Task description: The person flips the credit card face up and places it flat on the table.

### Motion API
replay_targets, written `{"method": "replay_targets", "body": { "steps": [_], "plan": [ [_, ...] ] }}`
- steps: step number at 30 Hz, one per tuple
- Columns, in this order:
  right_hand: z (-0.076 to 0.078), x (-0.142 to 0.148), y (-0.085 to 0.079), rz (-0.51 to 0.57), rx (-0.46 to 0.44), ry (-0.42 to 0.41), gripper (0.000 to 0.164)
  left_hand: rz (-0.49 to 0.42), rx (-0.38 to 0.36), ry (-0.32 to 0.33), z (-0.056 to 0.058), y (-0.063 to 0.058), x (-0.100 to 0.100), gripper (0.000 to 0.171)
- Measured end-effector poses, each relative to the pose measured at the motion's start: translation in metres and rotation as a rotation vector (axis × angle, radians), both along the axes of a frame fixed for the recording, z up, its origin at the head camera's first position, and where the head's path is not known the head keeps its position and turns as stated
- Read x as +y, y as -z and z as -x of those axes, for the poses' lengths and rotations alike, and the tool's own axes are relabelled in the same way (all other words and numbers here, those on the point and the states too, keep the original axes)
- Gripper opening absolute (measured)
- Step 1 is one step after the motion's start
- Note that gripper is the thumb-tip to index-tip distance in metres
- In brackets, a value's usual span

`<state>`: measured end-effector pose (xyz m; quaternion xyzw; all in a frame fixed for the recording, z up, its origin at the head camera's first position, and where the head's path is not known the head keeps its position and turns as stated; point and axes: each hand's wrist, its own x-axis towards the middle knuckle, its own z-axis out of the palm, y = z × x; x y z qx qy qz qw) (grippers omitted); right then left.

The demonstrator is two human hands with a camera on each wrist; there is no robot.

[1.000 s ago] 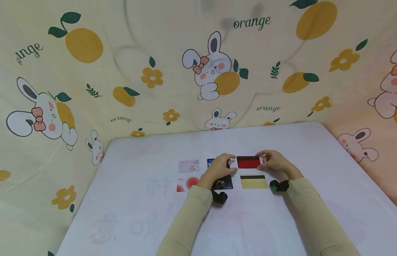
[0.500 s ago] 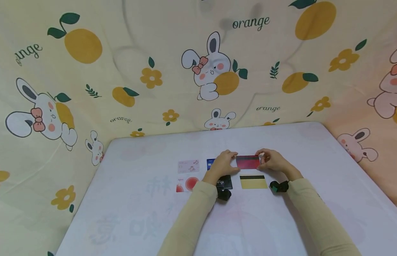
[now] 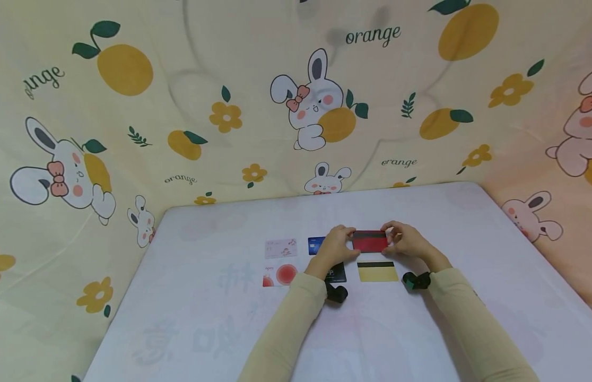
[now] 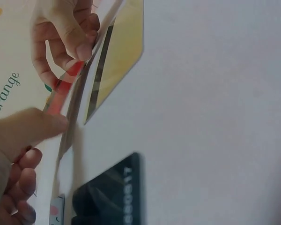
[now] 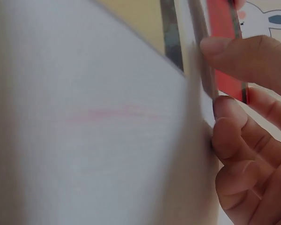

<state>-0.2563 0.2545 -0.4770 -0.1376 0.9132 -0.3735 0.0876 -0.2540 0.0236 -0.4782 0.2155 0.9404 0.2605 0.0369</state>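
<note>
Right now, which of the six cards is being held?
The red card, right end of the far row: left hand and right hand pinch it; no other is held.

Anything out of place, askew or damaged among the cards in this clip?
Nothing looks spilled or visibly damaged. One mild oddity is mixed facing: the red card and yellow card show dark-striped faces, while the blue card shows a chip.
</note>
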Motion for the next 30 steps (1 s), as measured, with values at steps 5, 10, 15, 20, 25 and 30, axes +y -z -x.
{"method": "replay_targets", "body": {
  "steps": [5, 10, 15, 20, 25, 30],
  "plan": [
    [-0.003, -0.003, -0.005, 0.028, 0.008, -0.002, 0.061, -0.026, 0.013, -0.014, -0.002, -0.002, -0.001, 0.058],
    [-0.007, -0.003, -0.014, 0.081, 0.003, -0.017, 0.061, -0.068, 0.039, 0.005, -0.002, -0.005, -0.004, 0.057],
    [-0.009, -0.001, -0.020, 0.120, -0.003, -0.041, 0.065, -0.128, 0.038, 0.021, -0.002, -0.007, -0.008, 0.055],
    [-0.010, 0.001, -0.022, 0.149, 0.024, -0.049, 0.066, -0.139, 0.002, 0.021, -0.002, -0.008, -0.011, 0.053],
    [-0.010, 0.002, -0.023, 0.219, 0.013, -0.043, 0.064, -0.132, -0.019, 0.025, -0.003, -0.009, -0.012, 0.054],
    [-0.010, 0.003, -0.027, 0.253, -0.017, -0.046, 0.063, -0.123, -0.030, 0.031, -0.004, -0.007, -0.013, 0.056]
  ]
}}
